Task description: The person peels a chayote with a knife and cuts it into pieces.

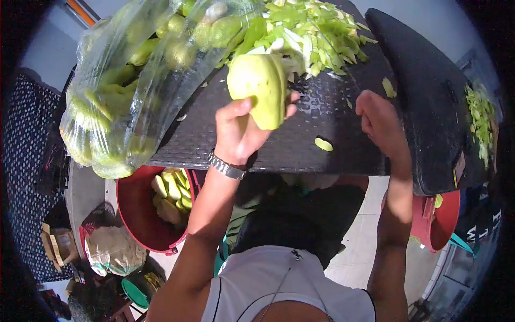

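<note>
A pale green chayote (257, 88) rests in my left hand (241, 126), thumb on one side and fingers curled round the other, above the dark woven table. My right hand (380, 121) is closed in a fist over the table's right part; whatever is in it, if anything, is hidden. Beyond the chayote lies a heap of green peelings (316, 40). Left of it, a clear plastic bag (145, 96) bulges with more chayotes. One loose strip of peel (323, 144) lies between my hands near the table's front edge.
Below the table at left stands a red bucket (126, 214) with peeled pieces inside. Another red bucket (445, 220) is at lower right, under a second dark table (429, 107) that has peelings at its far side. A stuffed sack (115, 249) sits on the floor at left.
</note>
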Demonstrator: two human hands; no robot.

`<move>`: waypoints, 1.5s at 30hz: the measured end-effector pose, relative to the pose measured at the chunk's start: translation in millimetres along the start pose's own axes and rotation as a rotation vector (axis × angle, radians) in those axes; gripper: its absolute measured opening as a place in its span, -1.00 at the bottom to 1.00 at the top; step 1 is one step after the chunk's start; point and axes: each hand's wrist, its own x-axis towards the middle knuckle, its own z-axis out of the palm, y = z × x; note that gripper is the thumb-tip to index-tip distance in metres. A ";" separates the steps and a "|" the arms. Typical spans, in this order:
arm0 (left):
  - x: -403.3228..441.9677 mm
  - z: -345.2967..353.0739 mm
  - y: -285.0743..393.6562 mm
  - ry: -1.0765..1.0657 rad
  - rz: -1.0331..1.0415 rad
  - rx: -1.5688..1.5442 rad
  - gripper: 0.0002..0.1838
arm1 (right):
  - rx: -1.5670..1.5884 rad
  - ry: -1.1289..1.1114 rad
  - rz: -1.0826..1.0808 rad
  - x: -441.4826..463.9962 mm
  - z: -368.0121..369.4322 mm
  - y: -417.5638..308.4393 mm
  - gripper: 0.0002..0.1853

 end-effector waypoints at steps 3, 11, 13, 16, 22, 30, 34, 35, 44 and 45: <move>2.7 -6.5 3.6 0.037 -0.082 0.054 -0.20 | 0.062 -0.006 0.025 -1.4 4.8 -2.1 -0.47; -3.2 12.1 -19.3 0.223 0.329 1.198 0.06 | -0.390 0.033 -0.349 -22.6 43.9 -39.1 -0.40; -1.8 14.6 -26.7 0.226 0.322 1.257 0.03 | -0.444 0.013 -0.433 -25.1 47.2 -37.4 -0.40; -1.4 16.1 -31.8 0.234 0.274 1.288 0.00 | -0.521 -0.006 -0.508 -21.6 46.6 -37.4 -0.44; -14.0 27.2 -32.7 0.180 0.103 1.179 0.02 | -0.509 0.087 -0.338 14.7 17.8 -6.3 -0.38; -4.5 4.9 -32.8 0.226 0.238 1.438 -0.07 | -0.475 -0.088 -0.464 -21.0 31.6 -37.5 -0.32; -0.7 12.5 -37.6 0.265 0.197 1.504 -0.12 | -0.628 -0.058 -0.514 -21.7 48.7 -34.3 -0.32; -2.4 13.9 -37.4 0.258 0.196 1.478 -0.13 | -0.630 -0.060 -0.504 -22.1 49.2 -33.0 -0.36; -18.2 46.2 -32.4 0.366 0.122 1.630 -0.03 | -0.433 0.046 -0.320 37.1 1.8 17.6 -0.32; -13.7 46.9 -29.1 0.422 0.052 1.648 0.01 | -0.417 0.008 -0.344 25.7 5.7 14.1 -0.33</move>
